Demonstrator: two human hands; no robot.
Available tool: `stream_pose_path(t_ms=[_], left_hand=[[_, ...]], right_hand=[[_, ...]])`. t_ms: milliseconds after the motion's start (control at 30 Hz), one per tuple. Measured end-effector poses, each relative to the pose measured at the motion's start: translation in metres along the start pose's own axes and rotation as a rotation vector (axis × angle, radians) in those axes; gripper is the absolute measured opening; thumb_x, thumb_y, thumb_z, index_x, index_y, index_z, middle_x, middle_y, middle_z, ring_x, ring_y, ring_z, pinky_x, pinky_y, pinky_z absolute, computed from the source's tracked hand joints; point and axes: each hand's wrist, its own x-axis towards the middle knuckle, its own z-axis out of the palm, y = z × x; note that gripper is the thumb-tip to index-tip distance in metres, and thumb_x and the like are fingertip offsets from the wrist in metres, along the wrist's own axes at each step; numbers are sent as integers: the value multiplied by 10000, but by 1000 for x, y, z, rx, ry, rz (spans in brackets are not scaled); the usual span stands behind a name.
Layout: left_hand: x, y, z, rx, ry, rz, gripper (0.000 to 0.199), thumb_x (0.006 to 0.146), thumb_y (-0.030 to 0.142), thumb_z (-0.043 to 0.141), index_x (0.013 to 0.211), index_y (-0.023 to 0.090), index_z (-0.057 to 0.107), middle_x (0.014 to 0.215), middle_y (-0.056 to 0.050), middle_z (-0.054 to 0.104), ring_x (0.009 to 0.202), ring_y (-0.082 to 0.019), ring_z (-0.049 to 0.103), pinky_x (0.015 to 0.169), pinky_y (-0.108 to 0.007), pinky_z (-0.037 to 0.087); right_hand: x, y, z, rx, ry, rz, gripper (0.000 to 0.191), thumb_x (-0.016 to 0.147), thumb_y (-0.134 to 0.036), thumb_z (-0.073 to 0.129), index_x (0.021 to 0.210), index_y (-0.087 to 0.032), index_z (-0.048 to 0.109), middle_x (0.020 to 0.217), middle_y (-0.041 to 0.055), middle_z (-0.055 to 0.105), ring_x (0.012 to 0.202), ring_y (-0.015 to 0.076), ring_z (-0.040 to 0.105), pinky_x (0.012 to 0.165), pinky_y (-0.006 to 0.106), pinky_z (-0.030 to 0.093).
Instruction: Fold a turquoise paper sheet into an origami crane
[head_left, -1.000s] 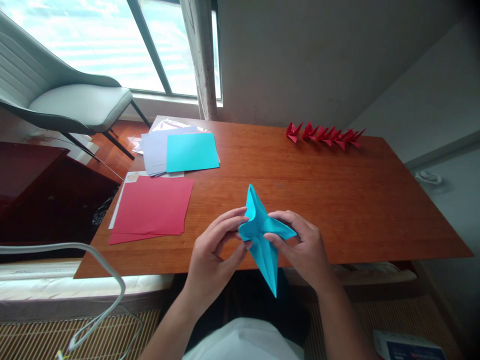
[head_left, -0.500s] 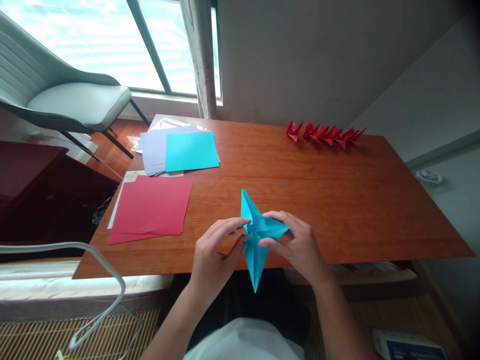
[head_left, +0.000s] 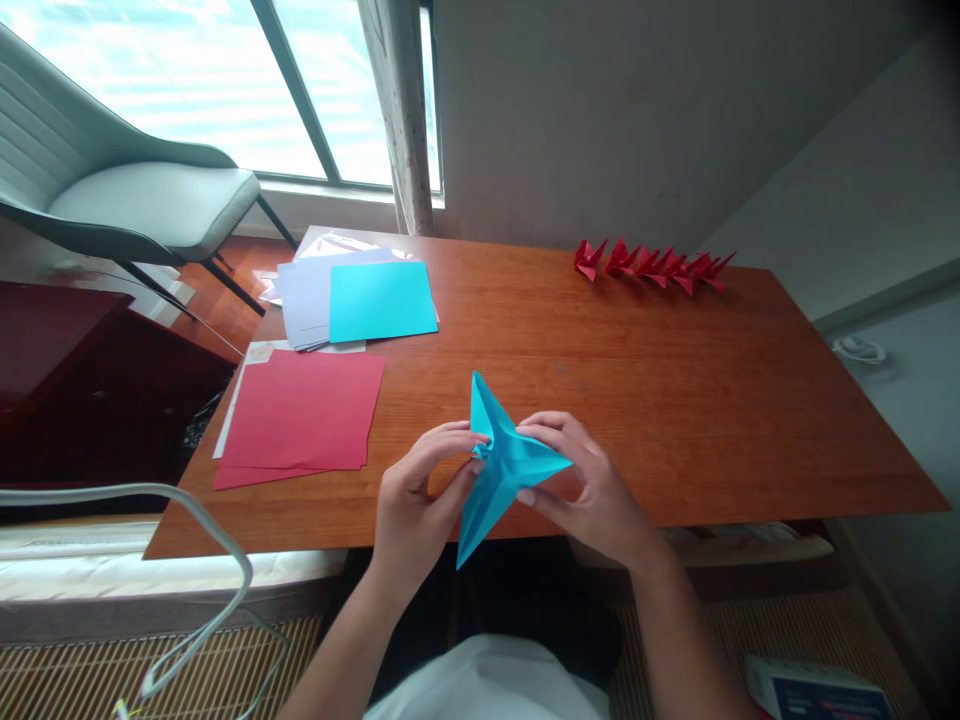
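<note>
A blue folded paper (head_left: 517, 460) with pointed arms is held between my two hands, above the near edge of the table. My left hand (head_left: 424, 490) pinches its left side near the centre with thumb and fingertips. On the other side, my right hand (head_left: 585, 475) grips it, thumb below and fingers above the right-hand point. One long point rises away from me and another slants down toward my lap. The fingertips cover part of the folds on the left.
Red paper sheets (head_left: 304, 410) lie at the table's left, with a blue sheet (head_left: 382, 302) on pale papers (head_left: 304, 300) behind them. Several red folded paper pieces (head_left: 651, 266) stand along the back right of the wooden table (head_left: 712, 400). A white cable (head_left: 217, 535) loops at lower left.
Both hands and the blue paper have shifted slightly left. The paper's near point has swung to the left, and its body looks spread wider.
</note>
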Motion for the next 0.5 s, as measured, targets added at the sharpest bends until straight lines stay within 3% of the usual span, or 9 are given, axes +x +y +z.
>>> stream_pose_path(t_ms=[133, 267, 500], left_hand=[[-1, 4, 3, -174, 23, -113, 151, 883, 213, 732, 1031, 201, 758, 1081, -80, 767, 1115, -247, 700, 967, -364, 590], [-1, 9, 5, -212, 18, -121, 156, 868, 211, 749, 1023, 192, 761, 1057, -81, 764, 1016, -217, 721, 861, -298, 623], [0, 10, 5, -210, 23, -124, 175, 855, 204, 757, 1030, 191, 760, 1075, -87, 753, 1028, -216, 712, 868, -296, 624]], right_hand=[[0, -1, -1, 74, -22, 6, 511, 868, -358, 761, 1341, -285, 582, 1488, 92, 543, 1389, 267, 509, 1160, 461, 423], [-2, -4, -1, 142, -32, 65, 510, 867, -351, 761, 1335, -276, 572, 1414, 85, 621, 1323, 259, 582, 1107, 424, 487], [-4, -4, 3, 158, 25, 86, 546, 843, -342, 784, 1329, -283, 543, 1345, 74, 659, 1245, 243, 640, 1020, 364, 554]])
